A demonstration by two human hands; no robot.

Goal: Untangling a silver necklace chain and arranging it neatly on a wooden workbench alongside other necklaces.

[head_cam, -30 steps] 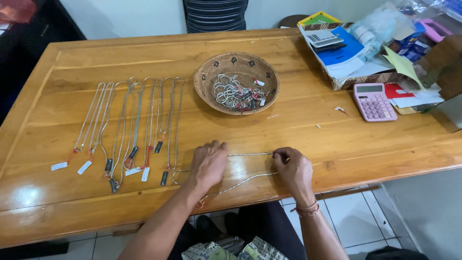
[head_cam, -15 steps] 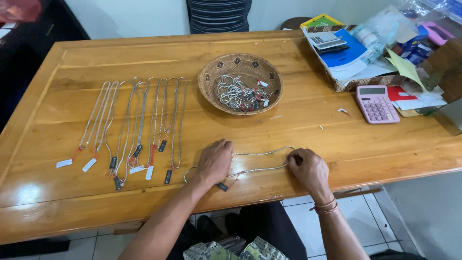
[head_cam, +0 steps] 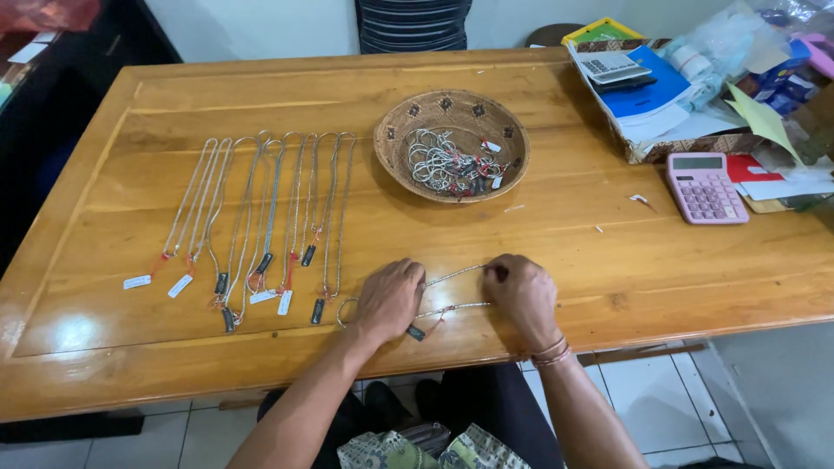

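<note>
Left hand [head_cam: 388, 300]: palm down on the bench [head_cam: 556, 252], at about 6 o'clock of the view; its grip is flat and closed over one end of a silver chain [head_cam: 456, 289], pinning it to the wood.
Right hand [head_cam: 522, 293]: just to the 3 o'clock side of the left hand, fingers curled; its grip is pinched on the other end of the same chain. A band sits on the wrist.
Silver chain: doubled into two strands that run between the hands near the bench's near edge; a small dark tag [head_cam: 416, 332] on red thread lies at the left hand's 5 o'clock.
Laid-out chains [head_cam: 261, 217]: a row of silver chains with white and dark tags, side by side, at 10 o'clock of the left hand.
Woven basket [head_cam: 512, 143]: round, at 12 o'clock of the hands, well apart, holding a tangle of more chains.
Pink calculator [head_cam: 706, 187]: at 2 o'clock of the right hand, well apart.
Box of papers [head_cam: 660, 148]: behind the calculator, at the far right corner.
</note>
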